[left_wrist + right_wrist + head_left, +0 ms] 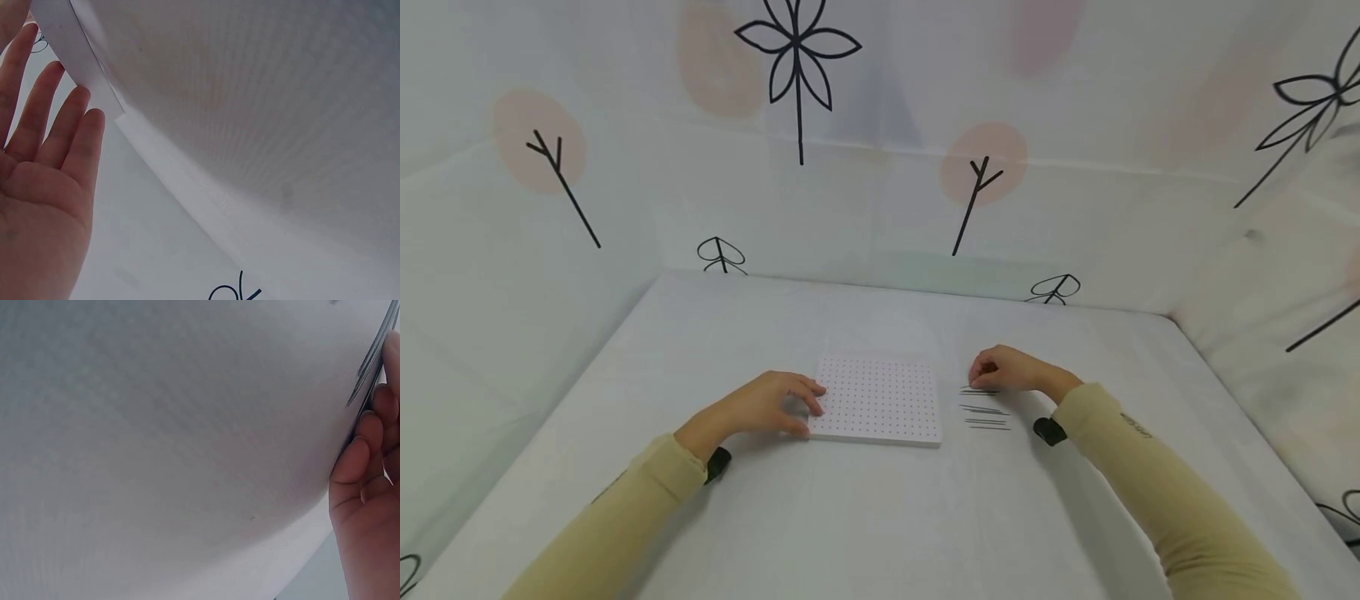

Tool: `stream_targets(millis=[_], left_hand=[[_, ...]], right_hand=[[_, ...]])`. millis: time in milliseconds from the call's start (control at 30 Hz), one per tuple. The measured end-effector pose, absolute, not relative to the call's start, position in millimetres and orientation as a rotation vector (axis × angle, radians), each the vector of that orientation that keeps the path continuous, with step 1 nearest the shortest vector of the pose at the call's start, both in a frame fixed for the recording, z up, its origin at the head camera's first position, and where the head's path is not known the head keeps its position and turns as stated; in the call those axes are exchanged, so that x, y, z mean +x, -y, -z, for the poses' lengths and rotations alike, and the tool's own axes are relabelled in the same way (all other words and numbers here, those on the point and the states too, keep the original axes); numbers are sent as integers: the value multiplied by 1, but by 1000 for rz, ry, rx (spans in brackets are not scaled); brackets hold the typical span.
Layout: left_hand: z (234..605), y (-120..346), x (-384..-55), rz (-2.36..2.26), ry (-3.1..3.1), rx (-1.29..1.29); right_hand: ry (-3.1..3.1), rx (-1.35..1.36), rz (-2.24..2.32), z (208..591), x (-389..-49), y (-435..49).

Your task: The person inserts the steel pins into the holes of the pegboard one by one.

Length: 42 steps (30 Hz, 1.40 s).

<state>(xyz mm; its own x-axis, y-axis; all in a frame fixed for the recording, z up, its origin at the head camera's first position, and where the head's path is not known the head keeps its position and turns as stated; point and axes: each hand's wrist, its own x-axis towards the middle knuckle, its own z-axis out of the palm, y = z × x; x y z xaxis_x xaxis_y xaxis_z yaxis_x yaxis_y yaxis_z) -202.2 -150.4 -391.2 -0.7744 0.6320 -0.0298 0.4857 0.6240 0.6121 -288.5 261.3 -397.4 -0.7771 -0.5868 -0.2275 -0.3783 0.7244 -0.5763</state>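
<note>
A white square board (880, 400) dotted with a grid of small holes lies flat on the white table. My left hand (775, 402) rests at its left side, fingers spread and lightly bent, fingertips touching the edge and top. In the left wrist view, that hand (50, 162) has its fingers extended beside the board's pale side (75, 50). To the right of the board lie several thin dark sticks (987, 422) in small groups. My right hand (1009, 369) is at the farthest group, fingers curled, pinching at a thin stick; its fingertips partly hide it.
The table (865, 517) is covered in white cloth. White fabric walls (880, 208) printed with flowers and twigs rise behind it and on both sides. A dark wrist device (1049, 431) sits under the right wrist, another (718, 464) under the left.
</note>
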Motion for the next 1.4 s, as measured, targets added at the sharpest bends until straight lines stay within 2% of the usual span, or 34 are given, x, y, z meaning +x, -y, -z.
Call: stream_targets(millis=[700,1200,1400], left_hand=[[390,150,-201,-868,-2614,907],[389,149,-200,-880,-2620,995],[390,148,-200,-883,-2625,1008]], right_hand=[[-2664,-703,853,390,-276,-264],[-2608,-645,1183,372,-244,-251],[-2582,-650,1283,346,-217,-232]])
